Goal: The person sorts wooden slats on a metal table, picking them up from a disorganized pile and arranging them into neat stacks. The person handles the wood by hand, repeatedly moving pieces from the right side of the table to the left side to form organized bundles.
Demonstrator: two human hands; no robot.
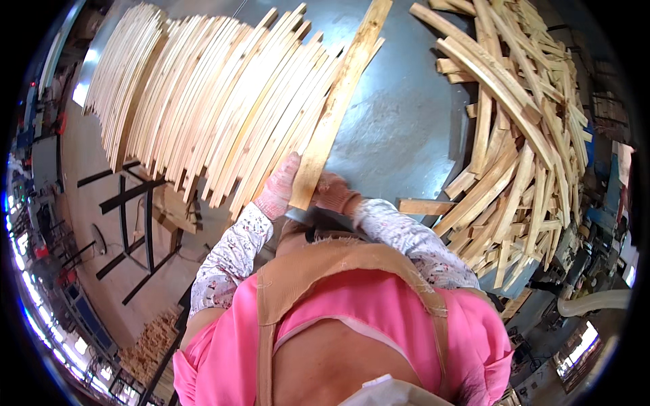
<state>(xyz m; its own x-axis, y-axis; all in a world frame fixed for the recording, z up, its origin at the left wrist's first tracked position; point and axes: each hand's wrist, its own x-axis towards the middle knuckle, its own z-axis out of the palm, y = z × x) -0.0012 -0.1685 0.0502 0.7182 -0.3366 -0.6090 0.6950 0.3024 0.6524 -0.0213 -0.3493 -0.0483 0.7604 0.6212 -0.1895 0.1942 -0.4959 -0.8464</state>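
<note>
Long wooden board (338,101) at centre, tilted, near end close to the worker's body, far end up and to the right at the top of view. Left hand (276,191), in a pinkish glove, holds the board at its left edge, close to the near end, thumb pointing up along the wood. Right hand (333,193), also gloved, is curled against the right edge, partly hidden by the board; cannot tell whether it grips or only rests there.

Left of the board: a broad row of pale wooden strips (203,95), side by side on a grey table (399,128), near ends uneven. The board runs along the right side of this row. Bare metal surface to its right, then a loose heap of wood (521,149), pieces crossing at many angles. One short piece (425,207) juts from the heap toward the right forearm.

Worker wears patterned sleeves (230,250), a pink shirt (210,352) and a brown apron (338,260). Lower left, a dark metal frame (149,223) stands over the floor (95,196). Far right, a pale hose (592,303).
</note>
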